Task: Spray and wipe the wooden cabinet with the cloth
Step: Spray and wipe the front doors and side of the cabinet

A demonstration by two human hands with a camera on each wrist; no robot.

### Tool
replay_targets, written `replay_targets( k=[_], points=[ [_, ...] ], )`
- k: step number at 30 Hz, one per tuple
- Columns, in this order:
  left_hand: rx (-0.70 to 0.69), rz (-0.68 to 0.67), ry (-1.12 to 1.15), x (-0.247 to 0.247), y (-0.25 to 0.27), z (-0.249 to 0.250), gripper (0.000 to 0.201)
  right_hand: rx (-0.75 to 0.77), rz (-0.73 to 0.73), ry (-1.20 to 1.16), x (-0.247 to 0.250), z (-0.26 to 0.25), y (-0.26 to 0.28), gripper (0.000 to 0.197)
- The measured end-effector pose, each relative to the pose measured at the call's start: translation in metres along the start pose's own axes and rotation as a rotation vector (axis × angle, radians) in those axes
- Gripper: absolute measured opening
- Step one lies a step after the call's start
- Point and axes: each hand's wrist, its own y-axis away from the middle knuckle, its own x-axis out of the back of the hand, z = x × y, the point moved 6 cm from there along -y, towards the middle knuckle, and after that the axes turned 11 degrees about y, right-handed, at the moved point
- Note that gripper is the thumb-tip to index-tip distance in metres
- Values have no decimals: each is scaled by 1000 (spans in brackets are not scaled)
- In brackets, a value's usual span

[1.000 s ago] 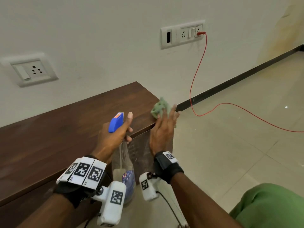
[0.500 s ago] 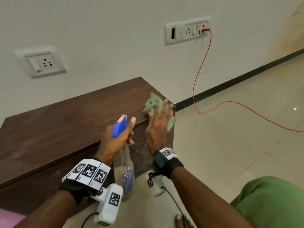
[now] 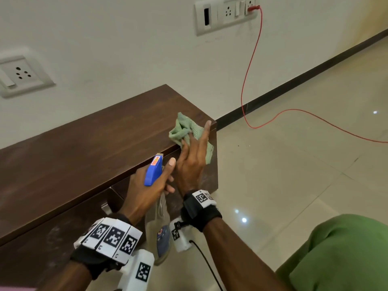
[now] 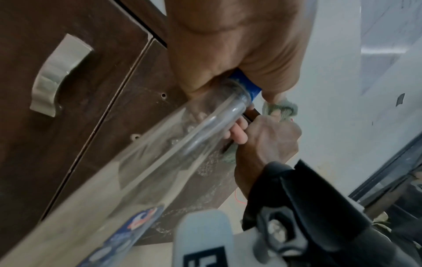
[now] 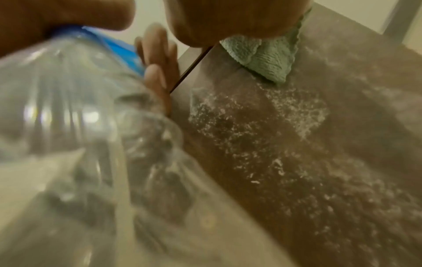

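The dark wooden cabinet (image 3: 88, 148) stands against the wall. At its front right corner my right hand (image 3: 192, 158) holds the bunched green cloth (image 3: 182, 129) against the top edge, index finger straight, thumb tucked into the folds. Just left of it, my left hand (image 3: 147, 185) grips the neck of the clear spray bottle (image 3: 159, 229), whose blue head (image 3: 154, 171) points at the cabinet. The left wrist view shows the bottle (image 4: 160, 153) across the cabinet front (image 4: 68, 144). In the right wrist view the cloth (image 5: 267, 57) hangs over the front panel (image 5: 274, 144), which is speckled with spray droplets.
A metal door handle (image 4: 57, 75) sits on the cabinet front left of the bottle. A red cable (image 3: 252, 80) runs from the wall socket (image 3: 228, 13) down across the tiled floor (image 3: 294, 185). My green-clad knee (image 3: 346, 255) is at lower right.
My right hand has slid the cloth left along the cabinet's top front edge and bunched it up. The left hand still holds the bottle beside it.
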Motion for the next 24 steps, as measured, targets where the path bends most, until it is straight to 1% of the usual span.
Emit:
replay_targets(
  k=[1,2,3,5,7,8,9,11,13,15,16,17,19,20,21,22,24],
  points=[
    [-7,-17,-23,-4,-2,-2,51,29,19,8,1,9,-2,34],
    [-16,-33,-43,-9,-4,-3,52,21,39,7,2,18,-4,34],
    [-29,-46,-61,-12,-4,-4,52,-27,58,1,3,28,-3,37],
    [-47,-59,-95,-16,-4,-5,53,-193,93,25,4,45,8,41],
    [-48,-64,-122,-18,-6,-8,53,-322,105,139,2,54,20,36],
    [-47,-67,-127,-18,-7,-9,53,-354,100,188,3,54,22,34],
    [-41,-69,-122,-17,-8,-11,52,-362,108,215,4,54,22,32],
    [-32,-72,-106,-18,-11,-14,51,-314,128,182,10,48,11,24],
    [-23,-77,-97,-19,-14,-18,49,-247,97,126,10,46,1,17],
    [0,-96,-77,-23,-17,-21,48,-246,39,169,4,56,4,21],
    [10,-110,-75,-25,-18,-23,49,-294,14,213,2,68,10,23],
    [11,-125,-83,-28,-19,-24,51,-408,1,221,2,82,17,24],
    [13,-140,-89,-34,-18,-26,54,-731,-65,182,3,108,32,30],
    [9,-141,-88,-37,-18,-27,54,-815,-94,175,2,111,34,32],
    [2,-140,-89,-40,-17,-27,54,-804,-98,171,3,106,31,32],
    [-4,-144,-96,-42,-18,-26,55,-698,-69,165,5,93,21,30],
    [-7,-168,-99,-50,-21,-26,57,-382,11,142,11,64,-1,23]
  ],
)
